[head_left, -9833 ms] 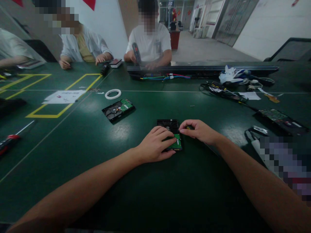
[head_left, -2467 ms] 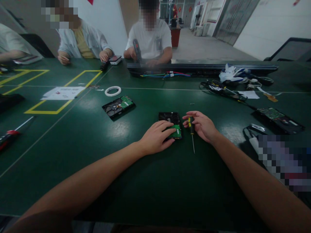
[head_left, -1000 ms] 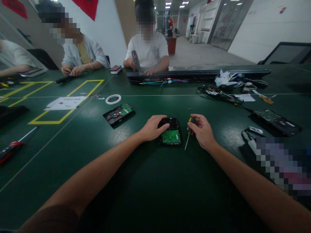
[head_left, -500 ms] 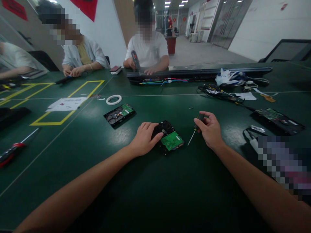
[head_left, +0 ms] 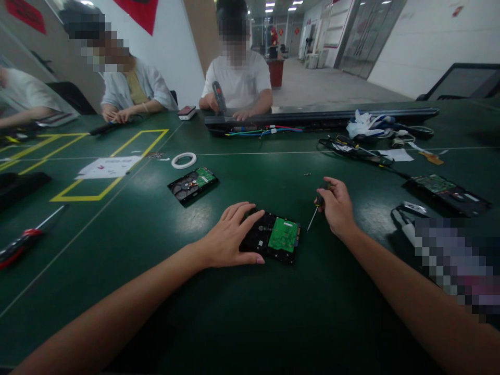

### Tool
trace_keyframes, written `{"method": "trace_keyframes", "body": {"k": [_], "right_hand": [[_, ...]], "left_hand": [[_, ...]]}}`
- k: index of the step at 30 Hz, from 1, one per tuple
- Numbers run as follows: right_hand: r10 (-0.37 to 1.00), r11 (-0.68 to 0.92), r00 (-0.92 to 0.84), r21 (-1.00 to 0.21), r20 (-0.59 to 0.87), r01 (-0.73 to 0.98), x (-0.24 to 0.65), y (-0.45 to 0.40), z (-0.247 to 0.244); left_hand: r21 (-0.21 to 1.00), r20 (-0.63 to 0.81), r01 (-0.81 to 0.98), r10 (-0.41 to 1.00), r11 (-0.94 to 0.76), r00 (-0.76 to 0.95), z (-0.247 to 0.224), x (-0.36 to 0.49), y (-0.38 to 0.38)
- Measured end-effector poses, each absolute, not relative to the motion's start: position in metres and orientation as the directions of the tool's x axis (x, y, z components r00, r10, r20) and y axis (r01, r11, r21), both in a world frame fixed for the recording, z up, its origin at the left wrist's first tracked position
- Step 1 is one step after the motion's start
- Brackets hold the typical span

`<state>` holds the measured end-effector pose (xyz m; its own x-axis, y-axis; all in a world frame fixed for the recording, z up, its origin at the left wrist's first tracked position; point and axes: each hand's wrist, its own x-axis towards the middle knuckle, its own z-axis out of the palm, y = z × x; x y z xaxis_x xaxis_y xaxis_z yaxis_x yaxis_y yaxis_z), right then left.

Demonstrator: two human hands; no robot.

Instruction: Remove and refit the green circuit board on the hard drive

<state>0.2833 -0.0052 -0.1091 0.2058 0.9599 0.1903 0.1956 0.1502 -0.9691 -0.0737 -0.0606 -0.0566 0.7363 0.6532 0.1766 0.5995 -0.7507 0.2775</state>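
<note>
A black hard drive with a green circuit board (head_left: 283, 235) lies on the green table in front of me. My left hand (head_left: 230, 237) grips its left end, thumb along the near edge and fingers over the far edge. To the right of the drive, my right hand (head_left: 336, 205) holds a small screwdriver (head_left: 321, 197) by its dark handle, its thin shaft pointing down and left toward the table. The shaft is apart from the drive. Several tiny screws (head_left: 307, 174) lie beyond, in a short row.
A second hard drive (head_left: 192, 185) and a white ring (head_left: 184, 160) lie at the back left; a third drive (head_left: 447, 195) is at right. A red-black screwdriver (head_left: 27, 238) rests far left. People sit across, behind a long black bar (head_left: 324, 119).
The drive has turned and come slightly nearer, its circuit board now facing right. My left hand has spread around its left end. My right hand has shifted slightly with the screwdriver.
</note>
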Motion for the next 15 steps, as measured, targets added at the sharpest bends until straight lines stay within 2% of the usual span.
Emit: {"method": "trace_keyframes", "body": {"k": [3, 7, 11, 15], "right_hand": [[0.931, 0.126, 0.324, -0.981, 0.168, 0.145, 0.282, -0.004, -0.106], [0.911, 0.159, 0.34, -0.96, 0.232, 0.23, 0.28, -0.006, -0.092], [0.869, 0.292, 0.293, -0.892, 0.398, 0.345, 0.273, -0.012, -0.063], [0.846, 0.417, 0.192, -0.842, 0.497, 0.344, 0.253, -0.021, -0.034]], "left_hand": [[0.299, 0.155, 0.51, 0.569, -0.806, 0.808, -0.053, -0.066, -0.056], [0.313, 0.173, 0.418, 0.484, -0.853, 0.858, -0.053, -0.055, -0.05], [0.325, 0.186, 0.412, 0.485, -0.851, 0.854, -0.057, -0.05, -0.046], [0.293, 0.215, 0.482, 0.548, -0.826, 0.808, -0.063, -0.045, -0.047]]}}
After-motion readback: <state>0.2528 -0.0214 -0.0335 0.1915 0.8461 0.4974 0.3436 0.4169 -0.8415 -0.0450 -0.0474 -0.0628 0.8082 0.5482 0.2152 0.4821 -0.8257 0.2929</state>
